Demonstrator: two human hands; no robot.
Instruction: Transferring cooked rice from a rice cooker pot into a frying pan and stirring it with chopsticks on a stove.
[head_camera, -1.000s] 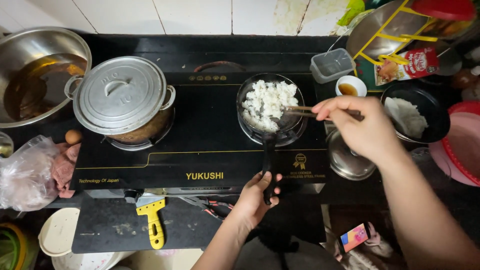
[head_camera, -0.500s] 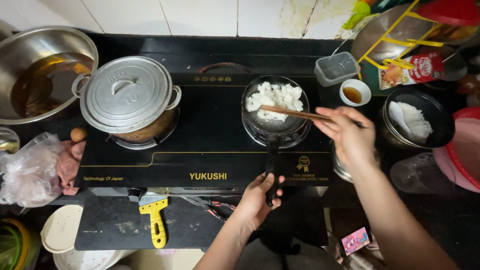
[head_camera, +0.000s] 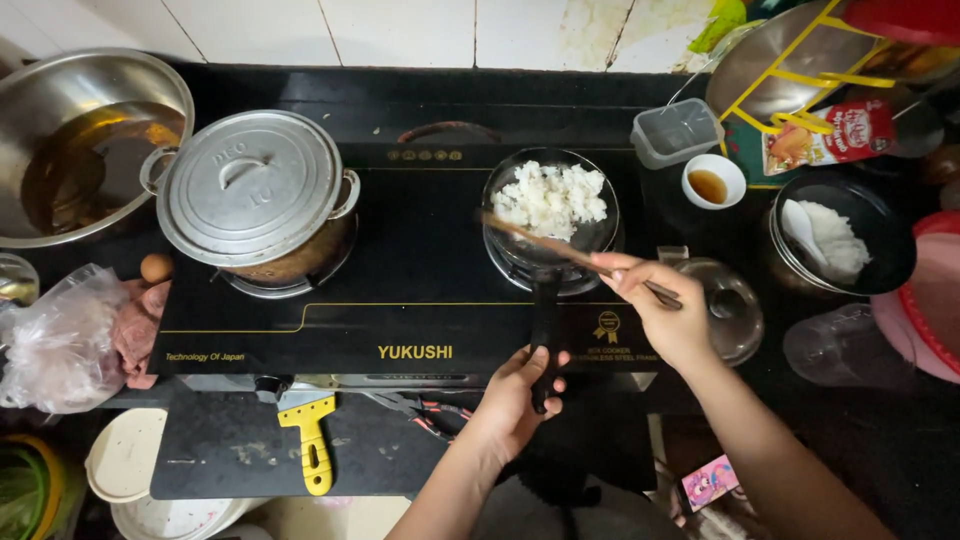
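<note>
Small black pan (head_camera: 551, 215) w/ clumped white rice (head_camera: 553, 197) sits on the right burner of the black 2-burner stove (head_camera: 400, 300), far-centre of the view. Its long black handle (head_camera: 545, 320) runs toward the near edge. Left hand (head_camera: 515, 400) has fingers wrapped closed around the handle's near end. Right hand (head_camera: 660, 310) has fingers pinched narrow on wooden chopsticks (head_camera: 575, 255), tips reaching left over the pan's near rim, just at the rice.

Handling, as judged: pan looks light and stiff, prob hot at the bowl, so the handle end is the place to hold. Rice is soft, sticky, breaks into lumps. Chopsticks are thin, rigid, light; grip is near their back end.

Left burner: big lidded aluminium pot (head_camera: 250, 195). Far left: steel bowl (head_camera: 85, 140) w/ brownish liquid. Near left: clear plastic bag (head_camera: 60, 340) w/ pink stuff beside it, plus an egg (head_camera: 155, 267). Yellow-handled scraper (head_camera: 310, 440) lies on the near surface, below the stove front. Right of the pan: small white cup of brown sauce (head_camera: 712, 182), clear plastic tub (head_camera: 677, 130), glass lid (head_camera: 725, 305) just beside the right hand, dark pot of cooked rice w/ white paddle (head_camera: 830, 240).
</note>
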